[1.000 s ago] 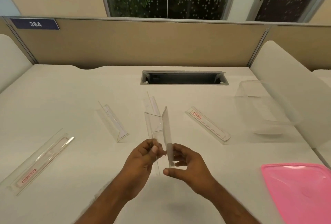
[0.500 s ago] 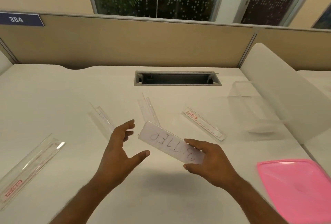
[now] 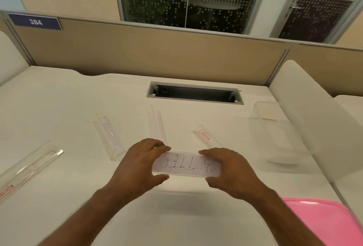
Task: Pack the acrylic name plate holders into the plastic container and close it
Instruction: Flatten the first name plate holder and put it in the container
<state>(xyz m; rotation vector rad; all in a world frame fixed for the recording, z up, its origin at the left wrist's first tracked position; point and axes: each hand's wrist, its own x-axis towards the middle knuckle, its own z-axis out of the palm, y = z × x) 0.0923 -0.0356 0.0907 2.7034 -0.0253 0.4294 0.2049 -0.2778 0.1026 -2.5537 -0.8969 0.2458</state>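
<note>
Both my hands are on the name plate holder [image 3: 186, 164] now, level above the desk [image 3: 59, 96] at the centre: left hand [image 3: 140, 164] pinches the 9 o'clock end, right hand [image 3: 228, 169] the 3 o'clock end, thumbs under, fingers on top. It looks light, stiff and slick, likely to scratch or crack, so the short ends seem the best place to hold it. Half a second ago only my right hand held it, tilted, with the left open beside it. The clear container [image 3: 279, 133] waits at 2 o'clock, the pink lid [image 3: 322, 224] at 4.
</note>
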